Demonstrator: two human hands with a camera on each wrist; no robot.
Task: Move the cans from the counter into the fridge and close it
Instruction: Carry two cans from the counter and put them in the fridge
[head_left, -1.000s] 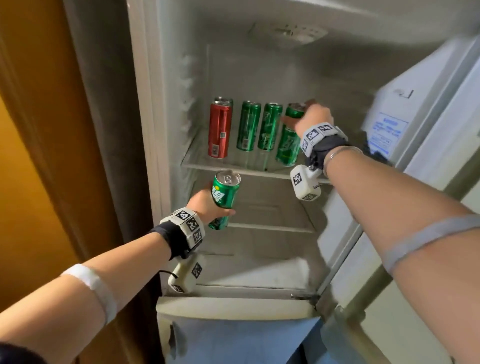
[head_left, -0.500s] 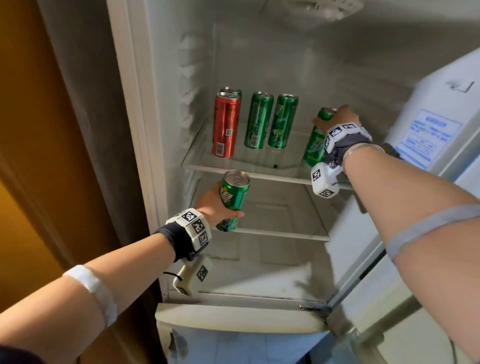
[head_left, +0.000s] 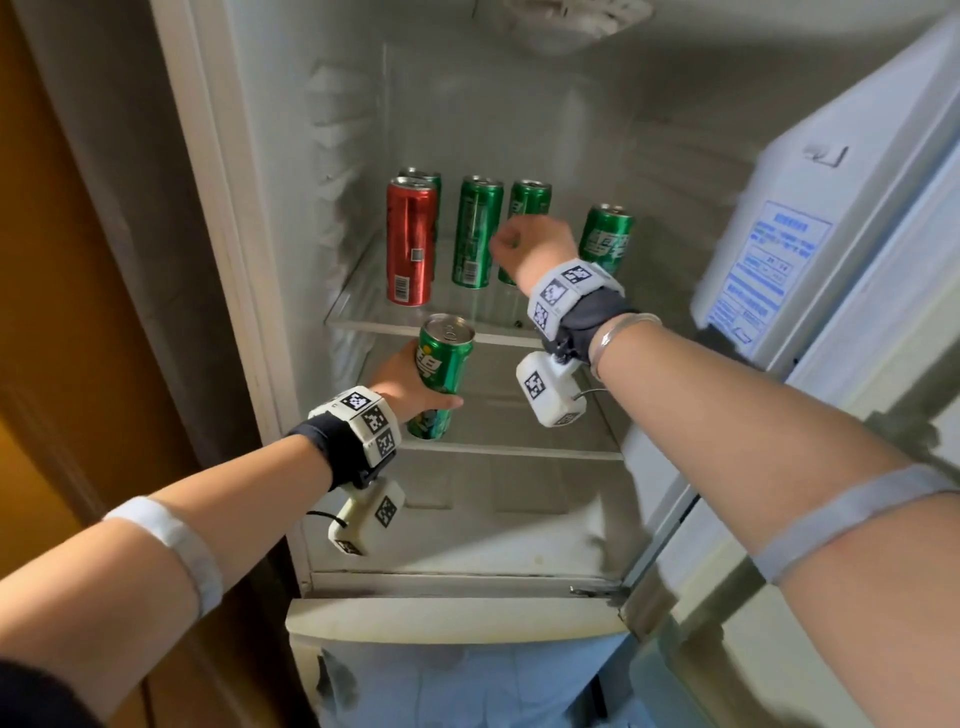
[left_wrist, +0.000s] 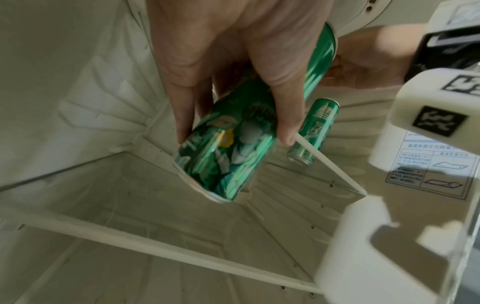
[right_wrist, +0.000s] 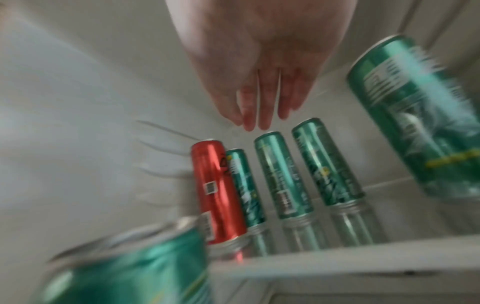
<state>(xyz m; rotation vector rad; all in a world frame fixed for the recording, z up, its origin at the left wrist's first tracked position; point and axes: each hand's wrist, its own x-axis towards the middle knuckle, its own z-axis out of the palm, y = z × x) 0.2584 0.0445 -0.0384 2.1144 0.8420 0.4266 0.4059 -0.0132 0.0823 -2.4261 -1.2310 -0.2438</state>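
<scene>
The fridge stands open. On its upper glass shelf (head_left: 470, 328) stand a red can (head_left: 410, 241), a green can (head_left: 427, 175) behind it, two green cans (head_left: 477, 231) (head_left: 531, 198) in the middle and one green can (head_left: 607, 239) apart at the right. My left hand (head_left: 402, 382) grips another green can (head_left: 445, 371) upright just below the shelf's front edge; in the left wrist view the fingers (left_wrist: 281, 115) wrap round that can (left_wrist: 226, 156). My right hand (head_left: 524, 244) hovers empty over the shelf between the middle and right cans, its fingers (right_wrist: 262, 102) straight.
The fridge door (head_left: 831, 218) hangs open at the right with a blue label (head_left: 769, 270). A lower glass shelf (head_left: 511, 451) carries nothing. Left of the fridge is a wooden wall (head_left: 78, 260). The freezer door (head_left: 452, 618) below is shut.
My right hand has let go of the green can at the right of the shelf and moved left, empty. My left hand still holds its can below the shelf.
</scene>
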